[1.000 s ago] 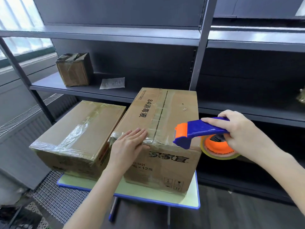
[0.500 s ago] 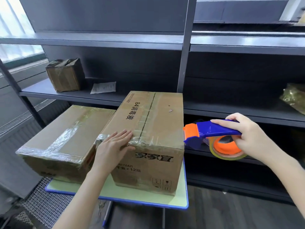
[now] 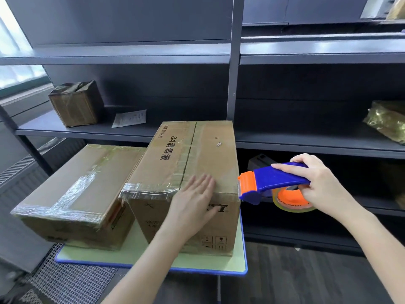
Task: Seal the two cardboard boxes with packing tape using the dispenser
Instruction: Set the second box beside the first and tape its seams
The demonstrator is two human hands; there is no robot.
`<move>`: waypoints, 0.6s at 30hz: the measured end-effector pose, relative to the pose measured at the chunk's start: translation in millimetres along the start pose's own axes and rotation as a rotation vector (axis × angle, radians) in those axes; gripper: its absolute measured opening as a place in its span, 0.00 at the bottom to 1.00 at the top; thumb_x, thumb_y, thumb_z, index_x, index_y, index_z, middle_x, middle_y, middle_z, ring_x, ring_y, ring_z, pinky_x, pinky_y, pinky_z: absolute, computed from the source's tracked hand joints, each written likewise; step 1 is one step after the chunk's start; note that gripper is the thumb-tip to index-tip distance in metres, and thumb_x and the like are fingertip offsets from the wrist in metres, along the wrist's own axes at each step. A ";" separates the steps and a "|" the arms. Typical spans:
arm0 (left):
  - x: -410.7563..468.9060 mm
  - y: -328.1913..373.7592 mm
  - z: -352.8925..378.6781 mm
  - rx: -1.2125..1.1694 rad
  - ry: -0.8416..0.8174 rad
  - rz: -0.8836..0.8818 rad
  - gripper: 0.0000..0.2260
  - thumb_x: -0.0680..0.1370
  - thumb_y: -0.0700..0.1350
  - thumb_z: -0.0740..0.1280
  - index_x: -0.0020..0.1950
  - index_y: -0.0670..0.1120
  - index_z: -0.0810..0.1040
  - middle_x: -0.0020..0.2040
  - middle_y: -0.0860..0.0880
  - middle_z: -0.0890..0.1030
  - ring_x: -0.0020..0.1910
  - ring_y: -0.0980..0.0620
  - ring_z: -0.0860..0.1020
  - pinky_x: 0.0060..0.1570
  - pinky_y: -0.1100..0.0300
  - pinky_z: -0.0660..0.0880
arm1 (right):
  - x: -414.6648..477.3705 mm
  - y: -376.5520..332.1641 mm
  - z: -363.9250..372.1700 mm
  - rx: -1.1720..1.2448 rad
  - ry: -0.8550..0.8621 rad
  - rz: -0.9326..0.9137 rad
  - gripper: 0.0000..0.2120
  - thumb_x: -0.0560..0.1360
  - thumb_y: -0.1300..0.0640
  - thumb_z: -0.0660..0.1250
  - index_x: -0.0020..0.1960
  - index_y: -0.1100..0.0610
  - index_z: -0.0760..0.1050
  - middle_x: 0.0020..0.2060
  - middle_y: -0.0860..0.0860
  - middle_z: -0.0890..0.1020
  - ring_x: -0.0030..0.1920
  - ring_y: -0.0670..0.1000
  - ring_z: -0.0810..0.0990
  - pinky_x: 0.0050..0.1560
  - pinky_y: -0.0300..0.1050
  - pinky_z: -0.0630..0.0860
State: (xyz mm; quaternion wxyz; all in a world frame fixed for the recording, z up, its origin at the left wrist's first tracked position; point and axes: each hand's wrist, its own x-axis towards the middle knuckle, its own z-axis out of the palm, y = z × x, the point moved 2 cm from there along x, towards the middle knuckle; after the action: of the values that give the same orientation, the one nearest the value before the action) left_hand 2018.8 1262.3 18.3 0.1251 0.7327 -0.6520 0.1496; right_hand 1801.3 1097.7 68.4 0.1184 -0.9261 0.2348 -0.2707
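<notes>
- Nearest you, on the front top edge of the taller cardboard box (image 3: 192, 154), your left hand (image 3: 192, 200) lies flat with its fingers (image 3: 202, 183) spread and released, gripping nothing; the palm hangs over the front face while the fingertips reach onto the lid, just right of the taped centre seam.
- To the right of that box, your right hand (image 3: 322, 183) is clenched around the blue handle of the tape dispenser (image 3: 271, 182); the index finger lies along the top of the handle and the other fingers wrap beneath it.
- Its orange cutting end sits right at the box's front right top corner; you cannot tell whether it touches the cardboard.
- Below the handle, the orange-cored tape roll (image 3: 292, 199) hangs under your right palm.
- Left of the taller box and touching it stands the lower cardboard box (image 3: 74, 187), with glossy tape crossing its lid and front edge.
- Both boxes rest on the pale green tabletop (image 3: 237, 249) with a blue rim.
- Behind them, a dark shelf (image 3: 87, 130) carries a small wrapped carton (image 3: 75, 103) and a paper slip (image 3: 129, 118).
</notes>
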 end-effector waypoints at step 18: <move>-12.2 -35.3 11.8 -0.146 0.132 -0.012 0.21 0.70 0.45 0.72 0.63 0.43 0.78 0.61 0.48 0.79 0.61 0.50 0.77 0.64 0.60 0.65 | -0.3 -36.7 32.2 0.071 -0.015 -0.005 0.32 0.68 0.70 0.61 0.66 0.45 0.72 0.51 0.52 0.71 0.53 0.52 0.69 0.53 0.39 0.66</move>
State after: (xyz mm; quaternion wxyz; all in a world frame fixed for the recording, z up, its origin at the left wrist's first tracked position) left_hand 2053.2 1273.3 3.2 0.2216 0.7140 -0.6473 0.1487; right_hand 1832.6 1132.5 54.4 0.1524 -0.9238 0.2216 -0.2724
